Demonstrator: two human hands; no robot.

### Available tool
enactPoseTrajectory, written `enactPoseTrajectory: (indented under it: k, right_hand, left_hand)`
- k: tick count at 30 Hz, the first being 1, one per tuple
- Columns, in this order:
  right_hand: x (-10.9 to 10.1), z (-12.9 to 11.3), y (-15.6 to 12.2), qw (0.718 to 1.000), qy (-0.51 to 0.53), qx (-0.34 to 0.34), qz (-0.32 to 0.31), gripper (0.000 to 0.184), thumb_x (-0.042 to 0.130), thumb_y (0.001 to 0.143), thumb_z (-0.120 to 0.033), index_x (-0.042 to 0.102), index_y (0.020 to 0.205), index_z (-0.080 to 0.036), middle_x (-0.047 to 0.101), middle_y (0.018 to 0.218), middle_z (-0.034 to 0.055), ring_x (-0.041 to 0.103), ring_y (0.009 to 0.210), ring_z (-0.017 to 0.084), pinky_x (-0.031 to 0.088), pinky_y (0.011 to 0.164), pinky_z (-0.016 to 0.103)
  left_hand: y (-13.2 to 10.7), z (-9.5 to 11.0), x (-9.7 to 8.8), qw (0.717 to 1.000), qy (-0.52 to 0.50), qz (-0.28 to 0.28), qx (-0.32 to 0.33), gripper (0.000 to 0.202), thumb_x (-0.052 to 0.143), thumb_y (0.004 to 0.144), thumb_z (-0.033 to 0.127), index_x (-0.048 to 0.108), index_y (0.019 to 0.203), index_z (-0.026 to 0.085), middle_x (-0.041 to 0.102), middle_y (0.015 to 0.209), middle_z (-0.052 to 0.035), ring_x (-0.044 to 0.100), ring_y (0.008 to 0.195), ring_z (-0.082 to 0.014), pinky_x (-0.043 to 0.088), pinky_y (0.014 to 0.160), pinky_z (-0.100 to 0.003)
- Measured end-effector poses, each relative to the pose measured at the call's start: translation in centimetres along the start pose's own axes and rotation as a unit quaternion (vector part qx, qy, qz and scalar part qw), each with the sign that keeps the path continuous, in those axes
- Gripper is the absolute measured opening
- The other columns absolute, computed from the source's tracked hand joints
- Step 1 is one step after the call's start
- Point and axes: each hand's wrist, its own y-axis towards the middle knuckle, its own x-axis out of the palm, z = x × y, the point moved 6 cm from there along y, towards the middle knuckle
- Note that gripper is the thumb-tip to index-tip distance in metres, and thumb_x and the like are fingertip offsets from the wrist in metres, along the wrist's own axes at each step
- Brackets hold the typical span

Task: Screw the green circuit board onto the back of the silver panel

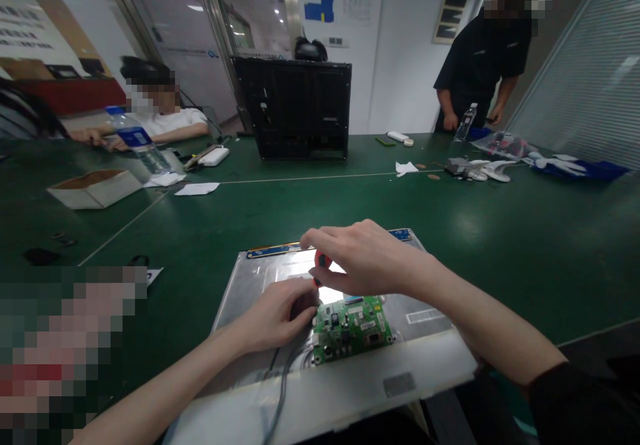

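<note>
A flat metal monitor panel (260, 268) lies face down on the green table in front of me, with a small green circuit board (350, 328) on its back. My right hand (365, 258) is closed around a red-handled tool (321, 260), probably a screwdriver, held upright just above the board's left edge. My left hand (280, 315) rests on the panel beside the board, fingers curled and pressed down near the tool's tip. Grey cables (283, 385) run from the board toward me.
A black monitor back shell (295, 108) stands upright mid-table. A cardboard box (93, 188), water bottle (137, 141) and papers lie at the left by a seated person. Another person stands at the far right near a bottle (466, 123) and white parts (493, 170).
</note>
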Motion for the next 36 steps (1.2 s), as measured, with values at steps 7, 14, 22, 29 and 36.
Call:
enactPoseTrajectory:
  k: [7,14,22,29,36]
  right_hand:
    - [-0.09,-0.35,-0.27,0.998,0.049,-0.039,-0.015,0.035,0.049,0.088,-0.023,0.044,0.121,-0.014,0.066,0.103,0.0054,0.057,0.072,0.013,0.025,0.053,0.025]
    - [-0.05,-0.55,-0.33,0.998,0.021,-0.058,0.001,0.018,0.048,0.095,-0.038,0.055,0.098,-0.021,0.067,0.087,0.0001,0.053,0.066,0.011,0.019,0.053,0.026]
    - [0.14,-0.78,-0.14,0.998,0.041,-0.040,-0.019,0.027,0.047,0.088,-0.024,0.048,0.114,-0.016,0.068,0.099,0.0040,0.057,0.070,0.013,0.025,0.053,0.025]
    - [0.20,-0.64,-0.24,0.998,0.018,-0.061,-0.003,0.023,0.045,0.096,-0.037,0.051,0.110,-0.019,0.069,0.094,0.0020,0.058,0.070,0.014,0.023,0.052,0.026]
    - [-0.13,-0.83,-0.62,0.999,0.011,-0.046,-0.001,0.025,0.047,0.090,-0.025,0.049,0.113,-0.017,0.068,0.094,0.0032,0.056,0.066,0.013,0.022,0.051,0.027]
  left_hand:
    - [-0.13,0.32,-0.10,1.000,0.009,0.013,0.016,0.007,0.049,0.085,0.019,0.052,0.079,0.018,0.054,0.067,0.0019,0.045,0.058,-0.0134,0.034,0.055,-0.026]
    - [-0.11,0.74,-0.12,0.999,0.019,0.018,0.026,0.008,0.048,0.086,0.019,0.053,0.080,0.018,0.053,0.064,0.0025,0.045,0.055,-0.0127,0.032,0.052,-0.025]
    - [-0.04,0.58,-0.08,0.999,0.011,0.004,0.031,0.009,0.049,0.085,0.018,0.052,0.077,0.018,0.053,0.064,0.0024,0.045,0.054,-0.0125,0.032,0.052,-0.025]
    - [-0.17,0.54,0.01,0.999,0.019,0.003,0.038,0.010,0.047,0.088,0.020,0.053,0.081,0.018,0.049,0.059,0.0039,0.043,0.052,-0.0126,0.031,0.050,-0.025]
    - [-0.10,0.86,-0.15,0.999,0.021,0.002,0.039,0.008,0.048,0.086,0.018,0.052,0.080,0.018,0.052,0.062,0.0030,0.045,0.053,-0.0129,0.032,0.053,-0.026]
